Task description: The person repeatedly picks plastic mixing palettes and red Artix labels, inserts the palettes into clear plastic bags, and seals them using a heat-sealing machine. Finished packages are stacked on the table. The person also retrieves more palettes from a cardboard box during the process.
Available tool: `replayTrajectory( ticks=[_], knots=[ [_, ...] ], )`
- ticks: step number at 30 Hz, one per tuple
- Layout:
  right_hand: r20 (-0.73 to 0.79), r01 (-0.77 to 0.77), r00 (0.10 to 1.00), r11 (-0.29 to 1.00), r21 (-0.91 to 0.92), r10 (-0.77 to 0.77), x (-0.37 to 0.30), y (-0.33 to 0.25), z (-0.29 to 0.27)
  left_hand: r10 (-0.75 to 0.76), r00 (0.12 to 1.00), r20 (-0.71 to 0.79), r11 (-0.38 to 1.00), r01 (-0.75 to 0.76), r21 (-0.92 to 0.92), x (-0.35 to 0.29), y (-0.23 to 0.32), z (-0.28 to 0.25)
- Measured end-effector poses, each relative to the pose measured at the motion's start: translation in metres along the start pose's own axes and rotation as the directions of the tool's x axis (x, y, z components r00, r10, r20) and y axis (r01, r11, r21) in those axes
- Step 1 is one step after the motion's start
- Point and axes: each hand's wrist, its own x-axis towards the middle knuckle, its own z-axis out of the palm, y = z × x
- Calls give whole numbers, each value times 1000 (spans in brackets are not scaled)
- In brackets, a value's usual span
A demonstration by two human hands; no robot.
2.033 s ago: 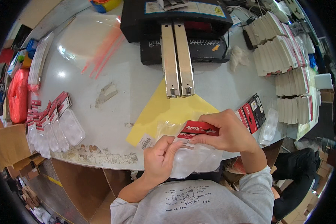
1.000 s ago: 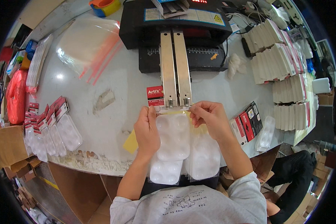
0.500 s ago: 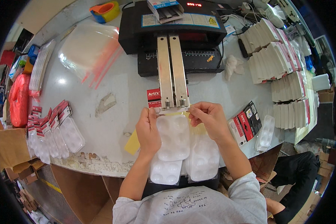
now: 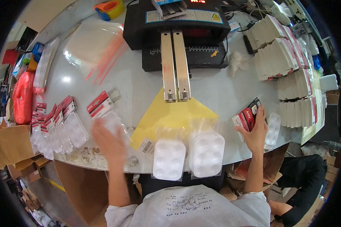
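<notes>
My left hand point(image 4: 110, 140), smeared by motion, is at the left with a bagged white paint palette point(image 4: 113, 123), whose red and white header card point(image 4: 100, 104) sticks out beyond the fingers. Its exact finger hold is blurred. At the right my right hand point(image 4: 257, 130) closes over a small stack of folded red, black and white header cards point(image 4: 246, 114), thumb at the near side and fingers across the far edge. Between my arms, two piles of bagged white palettes, the left pile point(image 4: 169, 160) and the right pile point(image 4: 207, 154), lie at the table's front edge.
A black stapling machine point(image 4: 178, 19) stands at the back, its two metal arms point(image 4: 175, 68) reaching over a yellow sheet point(image 4: 159, 117). Carded palettes point(image 4: 76, 128) fan out at the left. Clear bags point(image 4: 91, 43) lie behind them. Stacked cards point(image 4: 271, 62) line the right.
Both hands have left the metal arms' front end. The left took a carded palette leftward; the right moved right onto the header cards. More of the yellow sheet shows.
</notes>
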Motion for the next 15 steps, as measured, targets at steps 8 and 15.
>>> replayTrajectory(
  ticks=[8, 15],
  knots=[
    [-18, -84, 996, 962, 260, 92, 15, 34, 7, -115, 797, 593, 547, 549, -631, -53, 55, 1],
    [-62, -131, 982, 880, 457, 178, 30, -21, -49, 50, 567, 822, -134, 819, -557, -22, 62, -35]
  ],
)
